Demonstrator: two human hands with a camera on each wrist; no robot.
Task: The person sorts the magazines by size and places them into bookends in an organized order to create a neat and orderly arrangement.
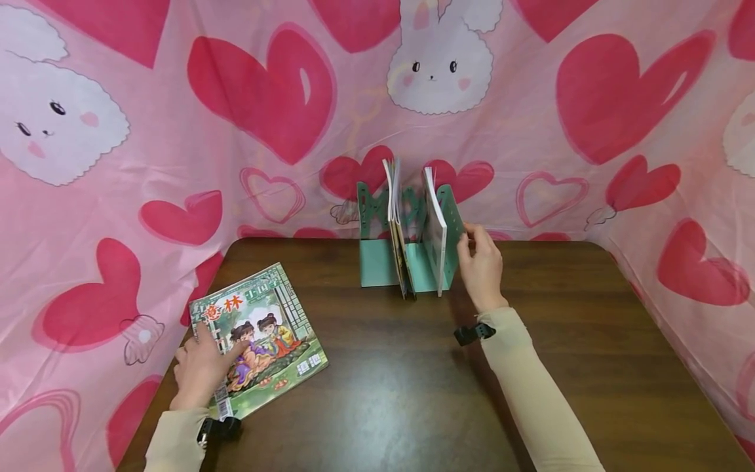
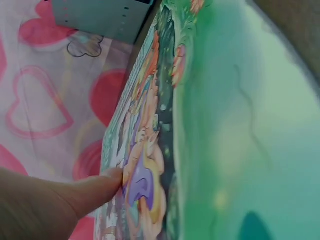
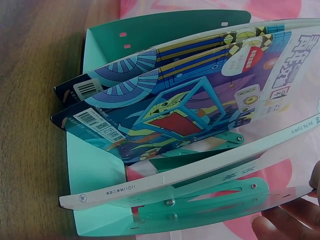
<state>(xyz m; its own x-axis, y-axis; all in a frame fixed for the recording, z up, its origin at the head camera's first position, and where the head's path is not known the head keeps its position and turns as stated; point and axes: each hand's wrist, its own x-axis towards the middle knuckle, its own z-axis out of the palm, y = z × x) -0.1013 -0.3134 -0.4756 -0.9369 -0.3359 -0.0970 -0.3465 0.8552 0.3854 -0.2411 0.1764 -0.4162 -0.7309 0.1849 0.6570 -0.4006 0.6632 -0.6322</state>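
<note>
On the left, my left hand [image 1: 203, 367] grips a magazine [image 1: 283, 354] by its left side. Its thumb [image 2: 102, 190] lies across the cover, which has two cartoon figures on green. Farther back, my right hand [image 1: 482, 265] holds the outer edge of the right end panel of a green metal book rack [image 1: 377, 262]. In the right wrist view the fingers [image 3: 287, 220] are at that panel's edge. Inside the rack, magazines with blue and purple covers [image 3: 185, 110] lean together, and a white-spined magazine [image 3: 150, 186] stands beside the right panel.
The rack stands near the back of the brown wooden table [image 1: 377, 387]. Pink cloth [image 1: 354, 118] with hearts and rabbits hangs around the back and sides. A black strap mount [image 1: 474, 333] sits on the right wrist.
</note>
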